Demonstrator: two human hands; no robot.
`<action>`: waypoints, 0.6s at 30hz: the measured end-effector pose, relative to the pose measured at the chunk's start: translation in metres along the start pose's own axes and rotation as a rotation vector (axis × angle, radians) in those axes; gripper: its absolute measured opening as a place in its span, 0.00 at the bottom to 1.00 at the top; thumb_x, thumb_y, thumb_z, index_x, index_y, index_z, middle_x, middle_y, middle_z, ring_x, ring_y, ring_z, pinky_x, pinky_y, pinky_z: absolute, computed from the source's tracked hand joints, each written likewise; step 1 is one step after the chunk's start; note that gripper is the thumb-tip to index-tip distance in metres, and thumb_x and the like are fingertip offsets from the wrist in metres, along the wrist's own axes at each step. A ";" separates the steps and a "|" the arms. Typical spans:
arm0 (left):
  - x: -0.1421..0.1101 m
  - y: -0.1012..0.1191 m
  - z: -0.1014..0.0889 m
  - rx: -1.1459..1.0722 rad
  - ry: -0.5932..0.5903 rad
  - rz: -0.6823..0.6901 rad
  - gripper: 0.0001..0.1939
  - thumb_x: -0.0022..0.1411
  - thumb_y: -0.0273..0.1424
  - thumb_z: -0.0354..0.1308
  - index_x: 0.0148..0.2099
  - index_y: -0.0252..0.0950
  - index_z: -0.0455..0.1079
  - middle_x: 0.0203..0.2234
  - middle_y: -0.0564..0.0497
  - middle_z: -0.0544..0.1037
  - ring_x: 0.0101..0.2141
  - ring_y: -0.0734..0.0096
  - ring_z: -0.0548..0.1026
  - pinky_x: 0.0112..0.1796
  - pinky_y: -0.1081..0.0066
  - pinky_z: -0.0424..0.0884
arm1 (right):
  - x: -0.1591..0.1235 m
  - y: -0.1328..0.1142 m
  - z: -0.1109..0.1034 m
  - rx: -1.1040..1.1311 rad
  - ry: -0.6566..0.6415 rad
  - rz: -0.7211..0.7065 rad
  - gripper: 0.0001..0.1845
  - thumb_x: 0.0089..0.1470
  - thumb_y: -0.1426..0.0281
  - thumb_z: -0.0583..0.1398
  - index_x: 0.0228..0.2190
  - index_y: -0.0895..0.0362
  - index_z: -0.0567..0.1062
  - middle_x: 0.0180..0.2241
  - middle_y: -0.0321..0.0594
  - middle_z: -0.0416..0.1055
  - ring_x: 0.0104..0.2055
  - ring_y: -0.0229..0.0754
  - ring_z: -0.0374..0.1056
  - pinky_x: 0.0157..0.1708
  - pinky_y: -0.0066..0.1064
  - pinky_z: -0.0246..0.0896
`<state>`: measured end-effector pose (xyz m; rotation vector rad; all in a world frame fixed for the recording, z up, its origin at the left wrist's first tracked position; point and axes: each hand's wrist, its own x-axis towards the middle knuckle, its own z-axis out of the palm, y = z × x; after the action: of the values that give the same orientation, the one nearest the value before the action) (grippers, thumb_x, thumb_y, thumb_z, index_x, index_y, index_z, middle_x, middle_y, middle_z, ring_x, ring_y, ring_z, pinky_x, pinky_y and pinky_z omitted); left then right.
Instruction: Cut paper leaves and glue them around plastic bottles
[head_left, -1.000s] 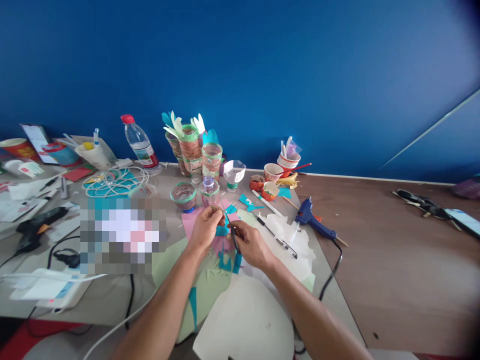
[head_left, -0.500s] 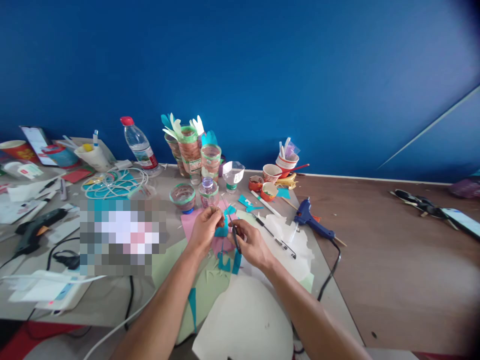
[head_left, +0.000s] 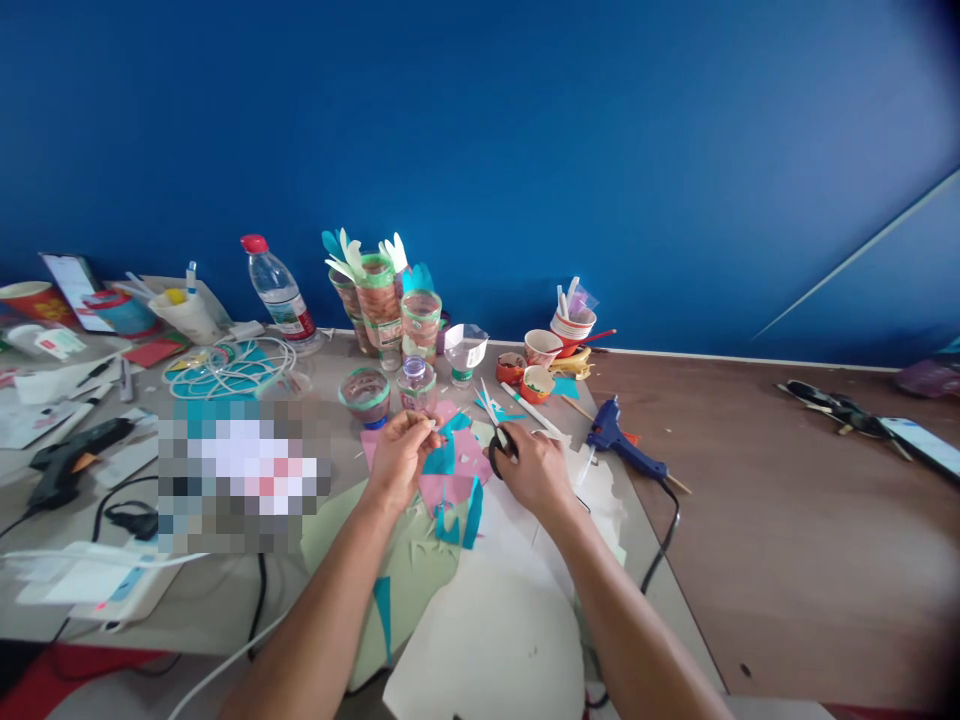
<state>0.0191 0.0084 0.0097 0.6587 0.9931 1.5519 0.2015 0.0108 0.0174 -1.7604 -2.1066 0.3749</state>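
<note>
My right hand (head_left: 536,468) is closed around the black handles of a pair of scissors (head_left: 490,405), whose blades stand slightly apart and point away from me. To its left, my left hand (head_left: 403,450) is pinched on something small and pale at the fingertips, too small to name. Under and between the hands lie pink paper (head_left: 471,458) and blue paper scraps (head_left: 442,455). More blue cuttings (head_left: 471,515) rest nearer me, beside green paper (head_left: 420,560) and a large white sheet (head_left: 491,630).
Decorated bottle cups (head_left: 379,300) and a red-capped bottle (head_left: 281,295) stand along the wall. Small paper cups (head_left: 538,383) sit behind the scissors. A blue glue gun (head_left: 626,445) with a cable lies right; a black glue gun (head_left: 82,455) and power strip (head_left: 112,590) lie left.
My right hand has moved right with the scissors, away from my left hand, and the blades now point forward. My left hand has shifted slightly left.
</note>
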 end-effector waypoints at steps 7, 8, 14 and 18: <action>0.003 -0.001 -0.005 -0.092 -0.033 -0.001 0.11 0.45 0.29 0.65 0.26 0.34 0.65 0.26 0.55 0.75 0.18 0.85 0.64 0.32 0.70 0.69 | -0.003 -0.004 -0.008 -0.148 -0.099 0.001 0.16 0.54 0.63 0.55 0.43 0.56 0.71 0.30 0.41 0.76 0.39 0.48 0.69 0.40 0.35 0.49; 0.004 -0.002 -0.006 -0.105 -0.038 0.002 0.10 0.46 0.30 0.65 0.26 0.34 0.65 0.26 0.55 0.75 0.18 0.84 0.64 0.33 0.70 0.70 | -0.004 -0.006 -0.008 -0.161 -0.104 -0.007 0.16 0.54 0.62 0.55 0.42 0.56 0.71 0.31 0.42 0.76 0.39 0.48 0.69 0.40 0.35 0.49; 0.006 -0.003 -0.009 -0.121 -0.014 0.004 0.11 0.48 0.32 0.65 0.29 0.35 0.66 0.28 0.54 0.75 0.20 0.83 0.65 0.32 0.70 0.70 | -0.009 -0.014 -0.005 -0.217 -0.162 -0.058 0.16 0.55 0.62 0.54 0.43 0.58 0.70 0.30 0.44 0.77 0.34 0.46 0.72 0.39 0.35 0.51; 0.005 0.000 -0.007 -0.153 -0.043 -0.025 0.11 0.48 0.31 0.66 0.30 0.35 0.66 0.27 0.55 0.74 0.20 0.84 0.64 0.31 0.71 0.70 | -0.011 -0.020 -0.006 -0.237 -0.176 -0.062 0.15 0.57 0.62 0.53 0.39 0.57 0.73 0.29 0.45 0.77 0.33 0.46 0.73 0.38 0.34 0.51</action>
<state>0.0119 0.0118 0.0051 0.5680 0.8379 1.5685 0.1886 -0.0036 0.0303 -1.8441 -2.4101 0.2815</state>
